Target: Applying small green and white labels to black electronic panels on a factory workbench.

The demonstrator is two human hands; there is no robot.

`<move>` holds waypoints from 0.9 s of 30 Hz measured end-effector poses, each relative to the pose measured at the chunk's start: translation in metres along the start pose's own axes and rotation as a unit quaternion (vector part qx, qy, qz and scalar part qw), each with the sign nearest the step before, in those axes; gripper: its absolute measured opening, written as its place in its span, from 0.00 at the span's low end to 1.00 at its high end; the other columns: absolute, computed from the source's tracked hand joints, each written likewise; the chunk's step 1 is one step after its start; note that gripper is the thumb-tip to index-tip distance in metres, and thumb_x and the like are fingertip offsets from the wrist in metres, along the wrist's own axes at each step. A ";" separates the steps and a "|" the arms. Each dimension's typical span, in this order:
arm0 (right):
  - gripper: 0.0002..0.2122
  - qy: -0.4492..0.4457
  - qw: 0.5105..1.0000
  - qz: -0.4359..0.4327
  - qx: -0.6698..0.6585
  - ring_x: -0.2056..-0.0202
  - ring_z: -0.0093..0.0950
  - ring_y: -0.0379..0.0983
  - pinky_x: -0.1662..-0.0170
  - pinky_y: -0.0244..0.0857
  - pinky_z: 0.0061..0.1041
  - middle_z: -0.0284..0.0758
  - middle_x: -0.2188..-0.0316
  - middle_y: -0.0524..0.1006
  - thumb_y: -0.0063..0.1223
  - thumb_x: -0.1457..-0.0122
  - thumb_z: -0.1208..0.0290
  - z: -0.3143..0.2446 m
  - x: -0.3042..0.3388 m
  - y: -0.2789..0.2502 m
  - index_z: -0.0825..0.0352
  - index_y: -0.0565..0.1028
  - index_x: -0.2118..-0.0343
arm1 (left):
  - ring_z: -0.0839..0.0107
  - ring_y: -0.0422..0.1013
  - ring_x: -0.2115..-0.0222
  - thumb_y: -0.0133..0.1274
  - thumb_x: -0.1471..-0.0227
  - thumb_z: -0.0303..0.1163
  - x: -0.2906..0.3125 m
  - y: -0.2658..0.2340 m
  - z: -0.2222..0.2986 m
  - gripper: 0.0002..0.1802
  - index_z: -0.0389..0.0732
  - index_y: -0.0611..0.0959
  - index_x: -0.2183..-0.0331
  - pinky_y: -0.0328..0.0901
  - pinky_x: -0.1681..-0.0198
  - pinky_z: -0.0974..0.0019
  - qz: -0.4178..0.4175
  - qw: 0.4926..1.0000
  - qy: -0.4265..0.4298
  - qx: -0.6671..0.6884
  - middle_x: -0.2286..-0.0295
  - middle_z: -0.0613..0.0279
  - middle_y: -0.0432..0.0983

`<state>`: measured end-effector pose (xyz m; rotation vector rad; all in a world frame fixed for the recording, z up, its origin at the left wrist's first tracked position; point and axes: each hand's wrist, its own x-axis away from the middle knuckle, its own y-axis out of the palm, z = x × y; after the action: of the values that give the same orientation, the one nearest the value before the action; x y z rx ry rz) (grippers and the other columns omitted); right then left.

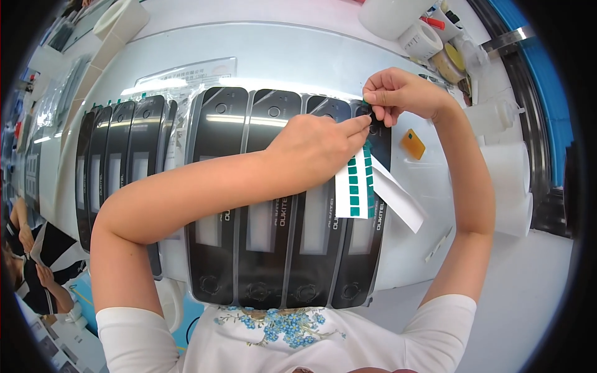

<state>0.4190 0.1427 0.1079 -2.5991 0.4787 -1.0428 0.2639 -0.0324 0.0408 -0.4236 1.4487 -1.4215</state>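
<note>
Several long black panels, each with a pale window and a round mark at its near end, lie side by side under clear film before me. My left hand reaches across them from the left, two fingers stretched toward the far end of the rightmost panel. Under its fingers hangs a white backing sheet with rows of green tabs, its loose white part curling right. My right hand is pinched together at that panel's far edge, nearly touching the left fingertips. Whatever its fingertips hold is hidden.
A second group of black panels lies at the left, green tabs on their far edges. An amber block sits right of my hands. Tape rolls stand at the far right. Another person works at the far left.
</note>
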 end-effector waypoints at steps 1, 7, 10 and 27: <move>0.10 0.000 1.000 -0.001 0.001 0.81 0.16 0.73 0.76 0.68 0.14 0.29 0.81 0.76 0.52 0.37 0.64 0.001 -0.001 0.000 0.66 0.72 0.70 | 0.70 0.76 0.73 0.52 0.54 0.26 0.000 0.000 0.000 0.22 0.39 0.79 0.54 0.70 0.74 0.68 -0.005 1.000 -0.001 -0.006 0.48 0.68 0.72; 0.10 -0.006 1.000 -0.003 -0.005 0.82 0.16 0.73 0.77 0.67 0.14 0.29 0.81 0.76 0.52 0.37 0.65 0.001 0.000 0.002 0.66 0.73 0.70 | 0.70 0.75 0.73 0.52 0.53 0.26 0.000 -0.002 0.001 0.21 0.39 0.79 0.54 0.70 0.74 0.68 -0.010 1.000 -0.007 -0.012 0.48 0.66 0.72; 0.09 0.000 1.000 0.004 0.003 0.82 0.16 0.72 0.77 0.67 0.14 0.29 0.81 0.76 0.52 0.37 0.66 0.001 -0.001 0.002 0.66 0.73 0.70 | 0.70 0.76 0.73 0.52 0.54 0.25 -0.001 -0.001 0.001 0.21 0.39 0.79 0.54 0.70 0.74 0.68 0.000 1.000 -0.007 -0.002 0.48 0.63 0.72; 0.13 -0.086 0.986 0.055 -0.130 0.78 0.11 0.67 0.78 0.65 0.12 0.26 0.76 0.74 0.55 0.38 0.62 -0.019 0.048 0.045 0.69 0.76 0.60 | 0.78 0.60 0.80 0.46 0.35 0.40 0.015 -0.041 -0.008 0.19 0.36 0.77 0.73 0.60 0.76 0.70 0.071 0.839 -0.242 0.483 0.84 0.71 0.63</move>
<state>0.4302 0.0796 0.1325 -2.8193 0.7486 -0.7553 0.2348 -0.0504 0.0698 -0.0050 0.2424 -1.5748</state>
